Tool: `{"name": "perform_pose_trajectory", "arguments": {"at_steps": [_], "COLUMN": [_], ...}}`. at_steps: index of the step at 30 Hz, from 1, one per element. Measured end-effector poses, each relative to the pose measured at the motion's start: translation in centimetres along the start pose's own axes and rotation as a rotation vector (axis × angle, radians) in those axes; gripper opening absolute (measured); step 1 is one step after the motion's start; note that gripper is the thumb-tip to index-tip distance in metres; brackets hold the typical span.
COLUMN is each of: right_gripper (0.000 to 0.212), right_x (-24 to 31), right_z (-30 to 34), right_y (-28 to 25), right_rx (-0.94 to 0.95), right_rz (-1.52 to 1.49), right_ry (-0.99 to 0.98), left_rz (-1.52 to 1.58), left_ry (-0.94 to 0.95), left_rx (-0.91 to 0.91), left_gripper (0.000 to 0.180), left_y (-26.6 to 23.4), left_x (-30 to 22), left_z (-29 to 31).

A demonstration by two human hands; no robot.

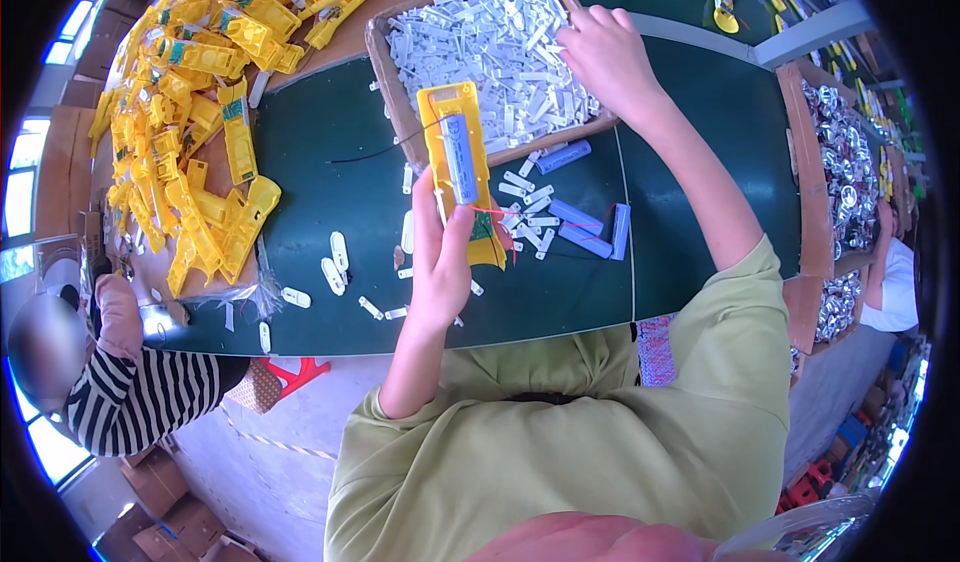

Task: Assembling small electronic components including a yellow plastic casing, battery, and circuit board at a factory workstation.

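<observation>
Left hand (440, 262): yellow housing (458, 167) is being gripped upright, blue cell (459, 158) facing up for access | Right hand (600, 52): fingers curled, white clips (480, 42) being picked from cardboard tray (385, 72), kept within reach.

Dark green table (330, 177) under white clips (335, 262), blue cells (580, 227)

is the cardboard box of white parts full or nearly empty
Full: the cardboard box is heaped with small white plastic parts across its whole floor; right hand reaches in.

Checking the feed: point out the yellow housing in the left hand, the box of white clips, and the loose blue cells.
yellow housing (452, 112), head view, upper face.
box of white clips (383, 57), head view, left cardboard wall.
blue cells (585, 240), head view, one cell's side.
</observation>
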State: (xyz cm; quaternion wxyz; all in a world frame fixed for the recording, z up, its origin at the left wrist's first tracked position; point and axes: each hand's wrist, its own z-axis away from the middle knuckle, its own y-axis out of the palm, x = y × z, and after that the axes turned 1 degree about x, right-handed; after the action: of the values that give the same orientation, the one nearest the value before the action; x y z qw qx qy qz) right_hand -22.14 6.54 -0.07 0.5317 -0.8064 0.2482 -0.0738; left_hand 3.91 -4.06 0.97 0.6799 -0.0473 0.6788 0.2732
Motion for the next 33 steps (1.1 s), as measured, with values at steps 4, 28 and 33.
{"name": "perform_pose_trajectory", "arguments": {"at_steps": [4,28,33], "right_gripper": [0.007,0.01,0.012], "right_x": [0.3,0.2,1.6], "right_z": [-1.0,-3.9,-1.8], "right_y": [0.3,1.2,-1.3], "right_rx": [0.053,0.141,0.333], "right_rz": [0.103,-0.297,-0.237], "right_ry": [-0.132,-0.152,-0.18], "left_rz": [-0.016,-0.015,-0.016], "left_ry": [0.0,0.004,-0.012], "left_rx": [-0.033,-0.01,0.001], "left_gripper": [0.043,0.044,0.045], "left_y": [-0.8,-2.3,-2.6], "left_x": [0.3,0.2,0.4], "left_z": [-0.1,0.4,0.2]}}
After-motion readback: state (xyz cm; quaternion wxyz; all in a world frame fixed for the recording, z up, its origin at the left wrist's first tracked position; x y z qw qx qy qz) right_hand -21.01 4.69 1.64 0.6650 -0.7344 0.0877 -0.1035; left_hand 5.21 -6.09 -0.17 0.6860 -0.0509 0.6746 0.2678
